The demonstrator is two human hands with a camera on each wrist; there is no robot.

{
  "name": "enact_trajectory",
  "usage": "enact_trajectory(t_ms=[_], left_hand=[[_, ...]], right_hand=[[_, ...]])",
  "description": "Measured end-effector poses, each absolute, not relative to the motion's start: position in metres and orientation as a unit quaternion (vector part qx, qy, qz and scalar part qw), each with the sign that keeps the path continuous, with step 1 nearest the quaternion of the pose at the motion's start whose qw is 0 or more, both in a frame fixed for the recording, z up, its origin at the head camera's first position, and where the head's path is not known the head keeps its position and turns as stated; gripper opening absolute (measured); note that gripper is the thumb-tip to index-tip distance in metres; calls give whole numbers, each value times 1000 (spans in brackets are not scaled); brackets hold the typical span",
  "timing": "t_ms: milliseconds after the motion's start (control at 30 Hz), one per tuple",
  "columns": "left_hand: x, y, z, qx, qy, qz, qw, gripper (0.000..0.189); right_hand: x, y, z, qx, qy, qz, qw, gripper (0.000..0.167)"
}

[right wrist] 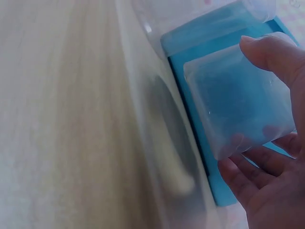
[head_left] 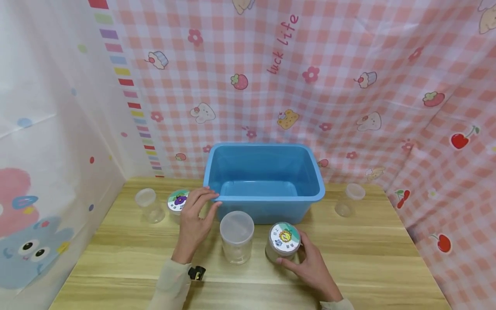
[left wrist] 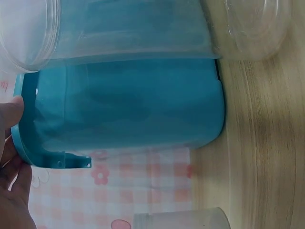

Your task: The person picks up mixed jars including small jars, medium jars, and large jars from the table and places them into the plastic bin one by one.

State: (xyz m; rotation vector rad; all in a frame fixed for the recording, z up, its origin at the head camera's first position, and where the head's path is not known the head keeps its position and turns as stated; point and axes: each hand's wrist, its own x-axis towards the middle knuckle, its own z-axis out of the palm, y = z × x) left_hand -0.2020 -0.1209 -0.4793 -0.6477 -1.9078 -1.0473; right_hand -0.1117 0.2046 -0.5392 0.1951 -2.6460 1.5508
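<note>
My left hand (head_left: 196,219) is at the front left corner of a blue plastic bin (head_left: 267,211), its fingers and thumb pinching the rim. In the left wrist view the fingertips lie on either side of that rim (left wrist: 20,138). Around a small clear jar (head_left: 276,255) curl the thumb and fingers of my right hand (head_left: 311,267). The jar's round lid bears a white and green label with a yellow flower. The right wrist view shows the jar (right wrist: 238,100) raised above the tabletop, in front of the bin. Between my hands stands a larger clear jar (head_left: 237,241) with a frosted lid.
Left of the bin are a small clear jar (head_left: 150,206) and a jar with a purple-flower lid (head_left: 178,199), partly behind my left hand. Another small clear jar (head_left: 349,200) stands at the right. Behind the wooden table (head_left: 372,267) hangs a checked cloth (head_left: 248,51).
</note>
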Motion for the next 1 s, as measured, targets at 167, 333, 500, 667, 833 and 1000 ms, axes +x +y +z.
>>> enact_trajectory(t_ms=[167,333,500,667,833,1000], left_hand=[[-203,-120,-480,-259,-762,-417,422,29],[-204,-120,-479,-259,-763,-416,422,31],[-203,-120,-480,-260,-759,-421,423,30],[-204,-120,-481,-265,-755,-424,424,31],[-203,-119,-480,-261,-758,-422,422,30],[-202,-122,-479,-250,-767,-425,410,32]], right_hand=[[-110,203,-533,70,-872,482,52,93],[-108,202,-523,79,-867,487,67,92],[-105,199,-513,82,-864,492,75,91],[-101,196,-502,83,-872,476,84,91],[-101,194,-489,90,-875,467,92,92],[-105,194,-477,106,-875,459,112,92]])
